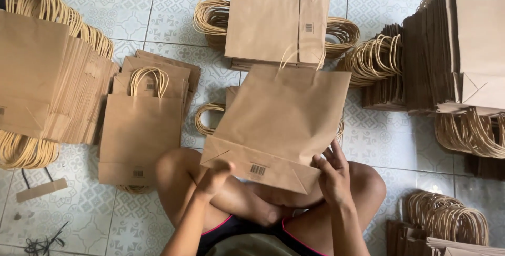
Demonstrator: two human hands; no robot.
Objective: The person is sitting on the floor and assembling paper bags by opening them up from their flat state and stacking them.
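Brown paper bag (279, 119), folded flat, sits tilted above the person's crossed legs, held at its folded bottom by both hands: left hand (214, 177) pinching one corner, right hand (332, 174) closed on the other. Bag stacks (139, 129) cover the tiled floor (131, 14).

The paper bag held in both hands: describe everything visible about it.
The brown paper bag is flat-folded kraft paper, held tilted above the person's crossed legs. Its folded bottom flap, bearing a small printed barcode, faces the camera at the near edge; pale twisted-paper handles stick out at the far end, overlapping the stack of bags behind. The left hand grips the bottom flap's left part, and the right hand holds its right corner. It touches no floor tiles.
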